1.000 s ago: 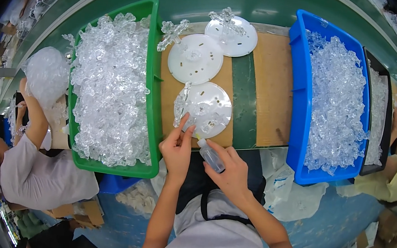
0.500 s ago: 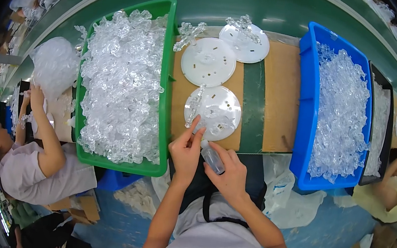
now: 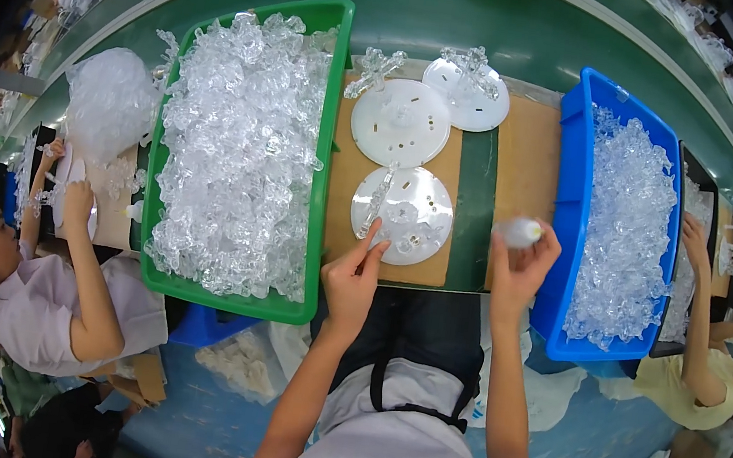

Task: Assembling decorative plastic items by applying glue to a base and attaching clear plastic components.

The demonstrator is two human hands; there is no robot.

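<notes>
Fingers of the left hand (image 3: 352, 275) reach forward, the tips resting on the near rim of a white disc (image 3: 403, 213) that lies flat on a cardboard sheet (image 3: 350, 172); the hand grips nothing, its fingers held close together. A clear plastic piece (image 3: 379, 196) stands on the disc's left side, just beyond those fingertips. The right hand (image 3: 522, 268) is raised just right of the disc, over the green strip (image 3: 473, 205) between the cardboard pieces, its fingers curled up around a small, blurred pale piece (image 3: 519, 232) pinched at the tips. Two more discs lie farther back: a middle disc (image 3: 400, 122) and a far disc (image 3: 467, 95), each with a clear part on it. A green bin (image 3: 331, 133) heaped with clear parts sits to the left of the cardboard, a blue bin (image 3: 566, 208) of similar parts to the right, close to the right hand. One co-worker (image 3: 56, 301) sits at the far left with hands at a bag of clear parts (image 3: 112, 102); another person's arm (image 3: 696, 306) reaches in at the far right.
</notes>
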